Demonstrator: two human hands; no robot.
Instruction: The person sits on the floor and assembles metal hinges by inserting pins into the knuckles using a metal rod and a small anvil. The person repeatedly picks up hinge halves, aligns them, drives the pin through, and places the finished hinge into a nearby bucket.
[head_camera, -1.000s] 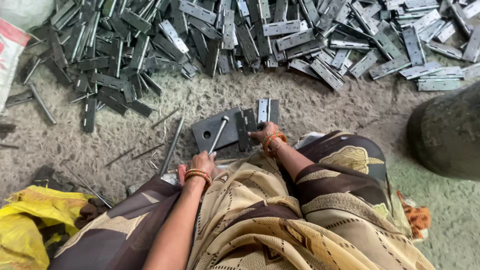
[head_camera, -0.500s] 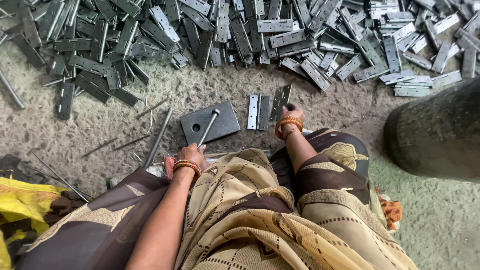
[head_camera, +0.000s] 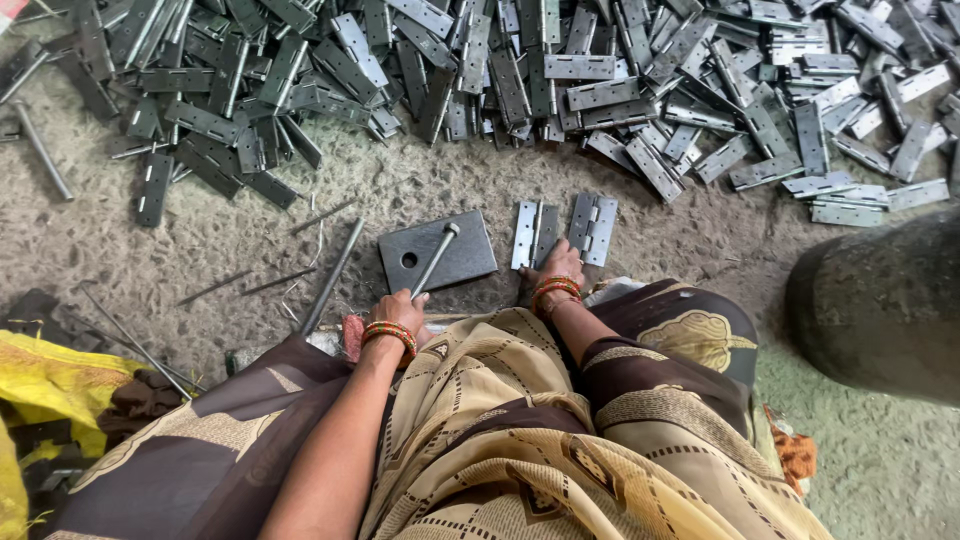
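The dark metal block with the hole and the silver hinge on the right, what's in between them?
In the head view, another silver hinge lies between the dark metal block and the right-hand hinge, just above the right hand.

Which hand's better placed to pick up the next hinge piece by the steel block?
Right, probably. The right hand already rests at the hinge pieces lying beside the steel block. The left hand is closed on the rod resting on the block.
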